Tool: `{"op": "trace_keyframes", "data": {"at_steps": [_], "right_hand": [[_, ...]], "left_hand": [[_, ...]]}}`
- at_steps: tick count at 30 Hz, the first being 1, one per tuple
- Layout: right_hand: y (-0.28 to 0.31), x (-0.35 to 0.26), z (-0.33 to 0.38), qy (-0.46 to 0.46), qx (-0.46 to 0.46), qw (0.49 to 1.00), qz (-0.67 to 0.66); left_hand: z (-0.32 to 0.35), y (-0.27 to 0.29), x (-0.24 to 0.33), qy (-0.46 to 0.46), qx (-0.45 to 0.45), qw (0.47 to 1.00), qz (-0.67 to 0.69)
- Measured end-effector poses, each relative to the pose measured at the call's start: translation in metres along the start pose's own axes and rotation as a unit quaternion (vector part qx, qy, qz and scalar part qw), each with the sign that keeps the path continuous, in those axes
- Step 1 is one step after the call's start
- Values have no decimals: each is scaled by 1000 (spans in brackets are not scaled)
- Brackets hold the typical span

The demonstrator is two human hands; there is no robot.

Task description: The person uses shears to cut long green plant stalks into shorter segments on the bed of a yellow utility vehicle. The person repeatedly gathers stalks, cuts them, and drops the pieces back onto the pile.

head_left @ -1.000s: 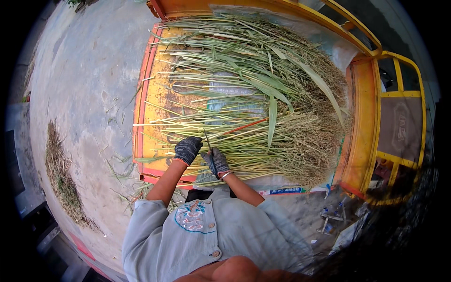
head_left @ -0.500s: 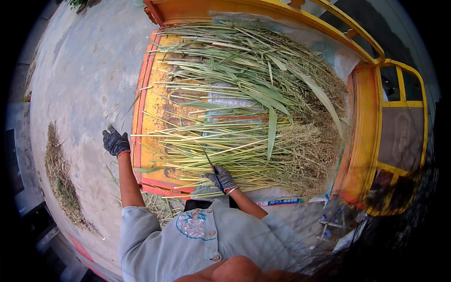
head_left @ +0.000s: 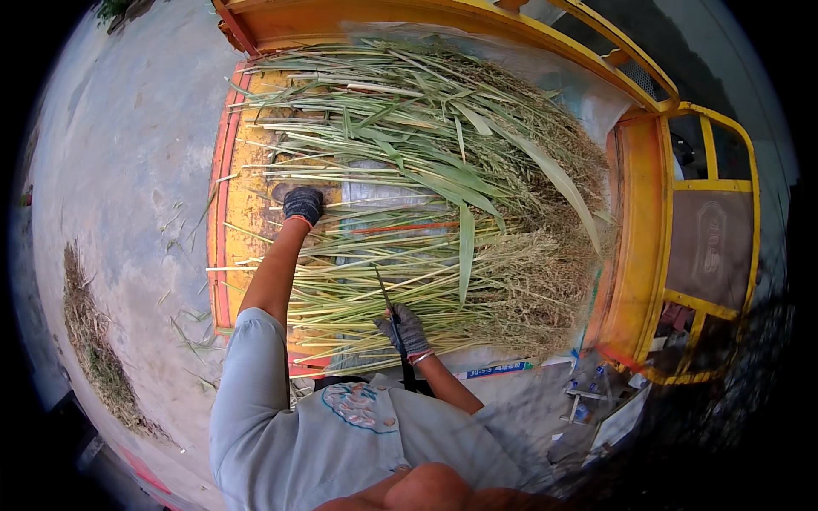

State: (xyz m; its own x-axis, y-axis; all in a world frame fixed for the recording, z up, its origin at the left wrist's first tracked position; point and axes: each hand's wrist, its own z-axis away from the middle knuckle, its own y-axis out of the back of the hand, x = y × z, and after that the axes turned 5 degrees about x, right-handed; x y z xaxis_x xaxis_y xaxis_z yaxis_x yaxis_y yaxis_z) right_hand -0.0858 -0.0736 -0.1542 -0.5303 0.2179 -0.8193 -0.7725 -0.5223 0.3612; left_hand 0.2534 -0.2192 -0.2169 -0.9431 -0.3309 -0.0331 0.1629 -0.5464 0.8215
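A thick heap of long green and straw-coloured stalks [head_left: 426,204] lies across the orange bed of a cart [head_left: 232,213], seed heads to the right. My left hand [head_left: 303,204], in a dark glove, reaches out over the cut ends of the stalks near the cart's left side and rests on them. My right hand [head_left: 406,329], also gloved, is shut on a thin dark blade [head_left: 385,298] that points up into the near stalks.
The cart's yellow rail [head_left: 648,85] curves round the far and right sides. Grey concrete ground [head_left: 119,170] spreads to the left, with a strip of dry cut plant litter [head_left: 94,349] and loose stalks. Small clutter lies at the lower right [head_left: 596,400].
My left hand, off to the left over the ground half a second ago, has swung right and forward onto the stalk ends. My right hand stays by the near stalks with the blade.
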Motion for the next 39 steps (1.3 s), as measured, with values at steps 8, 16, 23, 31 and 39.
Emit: {"op": "trace_keyframes", "data": {"at_steps": [8,16,23,31,39], "right_hand": [[-10,-29,3,9,-47,999,11],[-31,-46,4,36,-65,996,51],[-32,-44,20,0,-102,991,83],[-23,-35,33,74,-102,988,88],[-4,-20,23,-14,-131,988,84]], "left_hand": [[120,31,-15,-58,61,985,151],[243,35,39,-52,182,980,62],[278,-12,38,-64,129,984,108],[283,-30,-6,17,145,974,175],[289,-21,-195,626,264,734,20]]}}
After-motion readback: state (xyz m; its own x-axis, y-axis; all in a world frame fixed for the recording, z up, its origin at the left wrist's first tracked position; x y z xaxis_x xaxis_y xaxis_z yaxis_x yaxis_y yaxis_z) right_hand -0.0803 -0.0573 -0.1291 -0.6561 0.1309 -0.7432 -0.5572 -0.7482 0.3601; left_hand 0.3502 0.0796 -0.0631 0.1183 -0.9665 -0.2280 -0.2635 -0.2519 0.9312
